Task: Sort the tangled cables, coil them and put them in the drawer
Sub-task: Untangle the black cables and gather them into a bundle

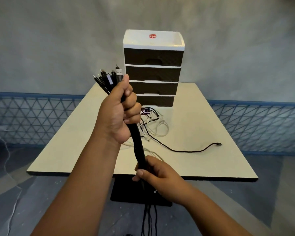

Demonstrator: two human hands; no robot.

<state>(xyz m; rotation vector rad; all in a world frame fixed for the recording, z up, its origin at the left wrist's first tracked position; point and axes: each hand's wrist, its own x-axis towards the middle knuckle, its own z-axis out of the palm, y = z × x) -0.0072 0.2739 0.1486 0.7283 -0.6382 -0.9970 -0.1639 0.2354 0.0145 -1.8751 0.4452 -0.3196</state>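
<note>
My left hand grips a thick bundle of black cables held upright above the table, with several plugs sticking out above my fist. Lower down, my right hand grips the same bundle near the table's front edge, and the cable ends hang below it toward the floor. A tangle of white and black cables lies on the cream table, and one black cable trails from it to the right. A white drawer unit with dark drawer fronts, all pushed in, stands at the table's far edge.
A blue lattice fence runs behind the table on both sides, below a grey wall. The table's black base sits on the grey floor under my hands. A thin white cable lies on the floor at left.
</note>
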